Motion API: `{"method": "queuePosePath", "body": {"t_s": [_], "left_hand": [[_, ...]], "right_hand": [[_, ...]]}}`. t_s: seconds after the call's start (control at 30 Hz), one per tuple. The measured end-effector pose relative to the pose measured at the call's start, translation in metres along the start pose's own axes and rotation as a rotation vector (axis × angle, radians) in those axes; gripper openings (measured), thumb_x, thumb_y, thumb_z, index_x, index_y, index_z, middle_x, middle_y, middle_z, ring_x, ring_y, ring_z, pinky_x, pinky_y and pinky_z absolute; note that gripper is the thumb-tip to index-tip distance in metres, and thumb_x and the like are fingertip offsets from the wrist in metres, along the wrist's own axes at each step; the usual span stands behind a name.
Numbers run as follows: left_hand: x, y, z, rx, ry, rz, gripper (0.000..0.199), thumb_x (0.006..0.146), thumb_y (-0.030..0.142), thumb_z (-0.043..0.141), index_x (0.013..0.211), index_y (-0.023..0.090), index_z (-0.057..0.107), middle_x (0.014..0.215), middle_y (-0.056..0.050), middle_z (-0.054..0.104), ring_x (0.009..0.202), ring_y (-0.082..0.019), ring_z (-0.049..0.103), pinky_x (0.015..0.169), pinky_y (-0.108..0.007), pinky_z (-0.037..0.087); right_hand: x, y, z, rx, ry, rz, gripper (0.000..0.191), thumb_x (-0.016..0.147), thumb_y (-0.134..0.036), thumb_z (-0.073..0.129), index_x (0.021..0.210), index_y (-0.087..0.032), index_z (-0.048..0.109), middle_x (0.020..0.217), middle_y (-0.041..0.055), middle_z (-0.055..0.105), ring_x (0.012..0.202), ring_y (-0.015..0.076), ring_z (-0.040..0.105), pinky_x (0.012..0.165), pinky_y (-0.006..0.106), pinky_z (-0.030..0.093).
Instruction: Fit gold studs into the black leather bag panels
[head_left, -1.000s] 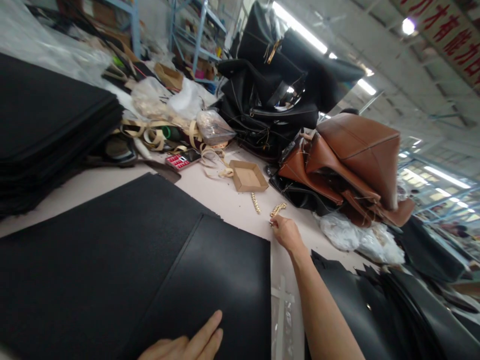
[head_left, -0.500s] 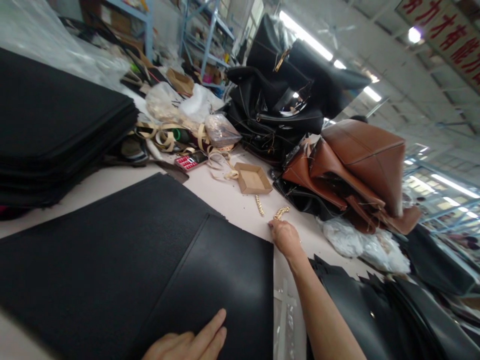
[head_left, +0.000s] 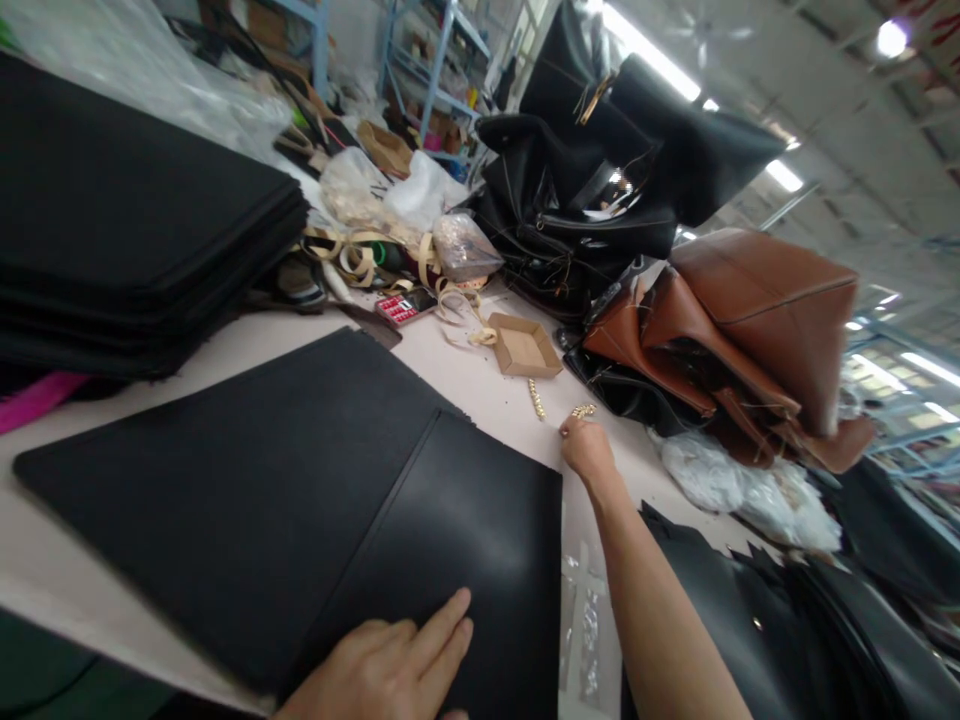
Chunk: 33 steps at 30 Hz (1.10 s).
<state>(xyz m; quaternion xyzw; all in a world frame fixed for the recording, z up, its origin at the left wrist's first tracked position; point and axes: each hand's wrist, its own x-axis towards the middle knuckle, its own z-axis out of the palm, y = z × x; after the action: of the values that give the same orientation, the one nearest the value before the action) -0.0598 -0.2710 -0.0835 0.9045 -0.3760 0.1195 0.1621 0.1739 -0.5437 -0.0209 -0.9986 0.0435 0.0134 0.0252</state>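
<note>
My left hand (head_left: pixel 390 665) lies on a smooth black leather panel (head_left: pixel 480 520), its fingers stretched out. Under and left of that panel spreads a larger stack of black sheets (head_left: pixel 247 480). Farther out, my right hand (head_left: pixel 589 445) is closed at the near end of a gold chain piece (head_left: pixel 583 410); its fingertips are partly hidden, so what is between them cannot be made out. A second short gold chain (head_left: pixel 536 398) rests on the table to its left, just below an open cardboard box (head_left: pixel 525 347).
A thick black stack (head_left: pixel 135 200) stands at left. Black bags (head_left: pixel 577 190) and brown bags (head_left: pixel 772 310) are piled at the back. More black pieces (head_left: pixel 757 620) lie at right. A red calculator (head_left: pixel 405 306) and cream tape (head_left: pixel 360 262) sit behind.
The view has shifted, moving most things slightly rightward and showing more of the left table edge. My left hand stays on the panel; my right hand is still by the gold chain.
</note>
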Motion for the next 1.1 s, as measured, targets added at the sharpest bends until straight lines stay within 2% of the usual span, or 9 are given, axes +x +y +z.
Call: {"method": "queuePosePath", "body": {"t_s": [0.07, 0.13, 0.23, 0.33, 0.4, 0.47, 0.63, 0.73, 1.1], "left_hand": [[0.003, 0.004, -0.008, -0.058, -0.01, -0.012, 0.041, 0.092, 0.04, 0.061, 0.126, 0.016, 0.066, 0.135, -0.009, 0.067, 0.082, -0.021, 0.073, 0.068, -0.034, 0.059], [0.005, 0.005, -0.012, -0.099, -0.014, -0.009, 0.042, 0.095, 0.041, 0.057, 0.126, 0.015, 0.065, 0.134, -0.01, 0.068, 0.08, -0.021, 0.072, 0.066, -0.036, 0.059], [0.005, 0.005, -0.012, -0.121, -0.008, 0.0, 0.043, 0.096, 0.04, 0.055, 0.127, 0.012, 0.063, 0.132, -0.013, 0.068, 0.079, -0.022, 0.071, 0.065, -0.038, 0.059], [0.004, 0.004, -0.01, -0.119, -0.002, 0.01, 0.044, 0.095, 0.04, 0.056, 0.127, 0.011, 0.063, 0.127, -0.012, 0.07, 0.078, -0.022, 0.071, 0.063, -0.038, 0.059], [0.004, 0.004, -0.01, -0.112, -0.013, 0.009, 0.044, 0.095, 0.04, 0.056, 0.128, 0.011, 0.062, 0.125, -0.012, 0.071, 0.077, -0.023, 0.071, 0.062, -0.039, 0.058], [0.004, 0.005, -0.01, -0.112, -0.028, 0.006, 0.044, 0.095, 0.04, 0.056, 0.128, 0.011, 0.061, 0.124, -0.011, 0.071, 0.078, -0.023, 0.071, 0.062, -0.04, 0.058], [0.004, 0.006, -0.009, -0.136, -0.053, 0.01, 0.041, 0.096, 0.039, 0.055, 0.126, 0.012, 0.061, 0.113, -0.007, 0.072, 0.077, -0.023, 0.069, 0.06, -0.039, 0.057], [0.004, 0.005, -0.009, -0.143, -0.045, 0.009, 0.042, 0.096, 0.039, 0.055, 0.127, 0.011, 0.06, 0.114, -0.007, 0.071, 0.077, -0.023, 0.069, 0.06, -0.039, 0.056], [0.006, 0.004, -0.009, -0.147, 0.009, 0.013, 0.037, 0.097, 0.038, 0.054, 0.121, 0.012, 0.063, 0.111, -0.007, 0.072, 0.071, -0.021, 0.067, 0.054, -0.038, 0.053]], "right_hand": [[-0.011, 0.001, -0.001, 0.116, 0.002, -0.028, 0.018, 0.095, -0.017, 0.061, 0.11, -0.014, 0.068, 0.109, 0.0106, 0.071, 0.105, 0.0226, 0.067, 0.097, 0.042, 0.052], [-0.034, -0.002, 0.002, 0.248, -0.02, -0.065, 0.023, 0.092, -0.012, 0.057, 0.112, -0.015, 0.068, 0.106, 0.0105, 0.074, 0.103, 0.0211, 0.069, 0.096, 0.037, 0.052], [-0.093, -0.016, 0.011, 0.434, -0.106, -0.128, 0.023, 0.09, -0.022, 0.06, 0.11, -0.018, 0.068, 0.1, 0.0053, 0.076, 0.091, 0.0178, 0.072, 0.083, 0.029, 0.056], [-0.158, -0.033, 0.02, 0.699, -0.212, -0.169, 0.017, 0.087, -0.031, 0.064, 0.099, -0.02, 0.069, 0.089, 0.0018, 0.074, 0.08, 0.0163, 0.071, 0.072, 0.025, 0.054], [-0.188, -0.043, 0.023, 0.828, -0.26, -0.175, 0.011, 0.087, -0.03, 0.064, 0.093, -0.022, 0.068, 0.085, 0.0004, 0.072, 0.077, 0.0155, 0.068, 0.07, 0.025, 0.052], [-0.204, -0.052, 0.023, 0.831, -0.268, -0.186, 0.008, 0.087, -0.026, 0.063, 0.091, -0.022, 0.068, 0.084, -0.0004, 0.071, 0.078, 0.0151, 0.067, 0.072, 0.025, 0.051], [-0.208, -0.065, 0.017, 0.754, -0.251, -0.202, 0.007, 0.086, -0.022, 0.061, 0.086, -0.023, 0.068, 0.081, -0.0009, 0.071, 0.078, 0.0154, 0.066, 0.074, 0.026, 0.049], [-0.206, -0.067, 0.015, 0.721, -0.257, -0.186, 0.007, 0.085, -0.022, 0.06, 0.084, -0.023, 0.067, 0.079, -0.0012, 0.071, 0.076, 0.0154, 0.066, 0.072, 0.026, 0.049], [-0.196, -0.072, 0.002, 0.561, -0.383, -0.148, 0.013, 0.083, -0.016, 0.058, 0.084, -0.023, 0.069, 0.077, -0.0021, 0.073, 0.072, 0.0152, 0.069, 0.067, 0.025, 0.049]]}}
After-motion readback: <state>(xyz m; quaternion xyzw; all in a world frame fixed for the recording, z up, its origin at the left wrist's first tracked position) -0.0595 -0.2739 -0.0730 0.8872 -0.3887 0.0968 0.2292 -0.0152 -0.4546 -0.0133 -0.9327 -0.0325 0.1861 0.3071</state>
